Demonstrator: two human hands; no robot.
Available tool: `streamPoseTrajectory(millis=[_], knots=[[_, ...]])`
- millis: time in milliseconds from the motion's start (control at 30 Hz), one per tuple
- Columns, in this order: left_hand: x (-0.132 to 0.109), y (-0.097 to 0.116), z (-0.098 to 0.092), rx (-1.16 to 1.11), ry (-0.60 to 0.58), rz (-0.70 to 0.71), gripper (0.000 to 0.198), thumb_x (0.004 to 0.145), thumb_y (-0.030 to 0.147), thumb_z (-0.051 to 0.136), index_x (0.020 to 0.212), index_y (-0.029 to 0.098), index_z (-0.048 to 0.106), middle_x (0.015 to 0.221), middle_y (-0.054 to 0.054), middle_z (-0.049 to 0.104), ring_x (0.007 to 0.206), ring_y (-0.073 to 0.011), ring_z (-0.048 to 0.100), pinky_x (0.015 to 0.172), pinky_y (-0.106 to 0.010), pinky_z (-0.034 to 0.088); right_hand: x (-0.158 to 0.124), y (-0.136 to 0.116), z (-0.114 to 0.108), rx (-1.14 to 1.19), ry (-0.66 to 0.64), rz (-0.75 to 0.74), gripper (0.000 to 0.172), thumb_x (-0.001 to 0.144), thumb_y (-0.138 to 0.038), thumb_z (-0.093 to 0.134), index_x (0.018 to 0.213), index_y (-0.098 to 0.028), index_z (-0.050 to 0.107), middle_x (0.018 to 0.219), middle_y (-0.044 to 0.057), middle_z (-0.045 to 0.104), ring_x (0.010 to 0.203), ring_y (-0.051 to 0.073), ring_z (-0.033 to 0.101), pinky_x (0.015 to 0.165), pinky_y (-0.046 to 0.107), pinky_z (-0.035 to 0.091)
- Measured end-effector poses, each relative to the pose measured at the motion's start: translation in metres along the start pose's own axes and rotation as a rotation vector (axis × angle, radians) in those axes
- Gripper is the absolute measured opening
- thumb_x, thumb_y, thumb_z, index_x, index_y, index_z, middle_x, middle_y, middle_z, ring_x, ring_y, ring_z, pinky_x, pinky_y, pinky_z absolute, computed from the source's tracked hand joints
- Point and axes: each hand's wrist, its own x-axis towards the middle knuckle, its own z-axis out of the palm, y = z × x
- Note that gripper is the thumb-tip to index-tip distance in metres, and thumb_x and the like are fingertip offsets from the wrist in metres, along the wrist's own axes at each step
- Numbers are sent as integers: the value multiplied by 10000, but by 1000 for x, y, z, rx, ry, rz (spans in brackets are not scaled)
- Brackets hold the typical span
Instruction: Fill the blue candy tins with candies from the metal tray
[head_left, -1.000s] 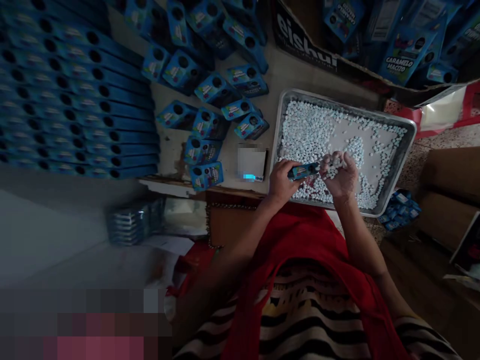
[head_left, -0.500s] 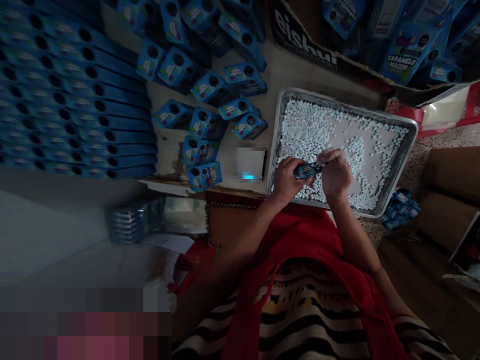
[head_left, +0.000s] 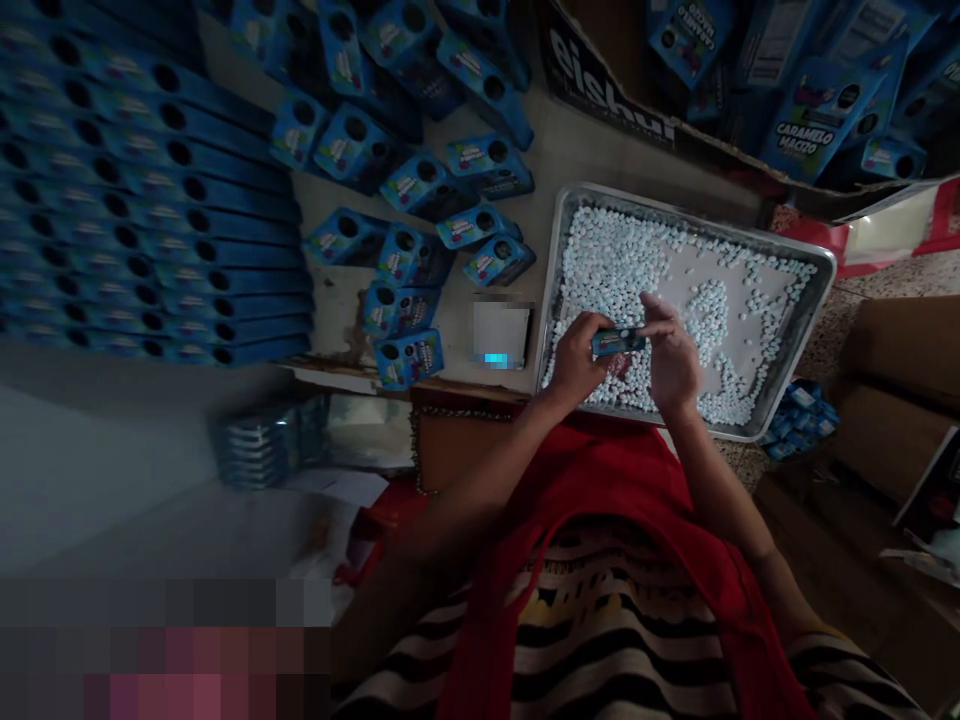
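Observation:
My left hand (head_left: 576, 358) is closed round one end of a small blue candy box (head_left: 618, 342), holding it level over the near side of a metal tray (head_left: 814, 310). My right hand (head_left: 670, 358) touches the box's other end, its fingers bent against the opening. The tray is spread with several small pale blue candies (head_left: 615, 255), thick at the left and thin in the middle. Whether my right hand holds candies is hidden.
Several loose blue boxes (head_left: 420, 260) lie on the table left of the tray. Flat blue cartons (head_left: 150, 200) are stacked in rows at far left. A cardboard box (head_left: 622, 90) with more blue cartons stands behind. A small pile of blue boxes (head_left: 802, 420) lies right of the tray.
My right hand, which cupped candies palm up, has turned over and closed against the end of the box. The box stays in my left hand over the tray.

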Motion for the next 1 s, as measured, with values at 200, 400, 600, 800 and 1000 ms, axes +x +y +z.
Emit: streamPoseTrajectory(millis=[200,400,600,800,1000], knots=[[-1,-7,-15,21,70,-14,411,796,-12,703,1099,264,670,1189,-49,792,1193,-273,750,1087,-438,598,56,35,-37,-652,151,-160,214,1012,-459,657,1069,-286,770,1198,99,725,1215,309,648,1172,563,487],[-7,-23,-32,-245,157,-187,363,821,185,846,1125,254,660,1221,-46,807,1173,-259,785,1048,-411,630,113,67,-6,-1146,-248,-182,507,937,-495,831,1354,-232,711,1627,201,551,1535,462,413,1217,652,412],[-7,-35,-35,-360,104,-256,441,791,260,891,1156,232,646,1223,-58,806,1117,-244,790,1002,-391,640,97,69,-6,-919,-246,1,109,840,-136,718,905,-221,737,1071,127,770,958,284,667,926,438,544],[-5,-25,-33,-191,129,-235,374,771,247,885,1109,218,726,1111,-42,808,1009,-240,772,928,-351,598,58,3,-16,-669,-294,40,86,807,-201,716,882,-206,758,851,17,747,756,186,624,764,322,504],[-2,-13,-27,-106,42,-172,318,781,222,854,1071,226,722,1044,-11,786,992,-225,741,891,-305,556,36,-28,14,-787,-493,-219,216,832,-53,614,916,-195,754,954,55,709,836,189,643,784,294,501]])
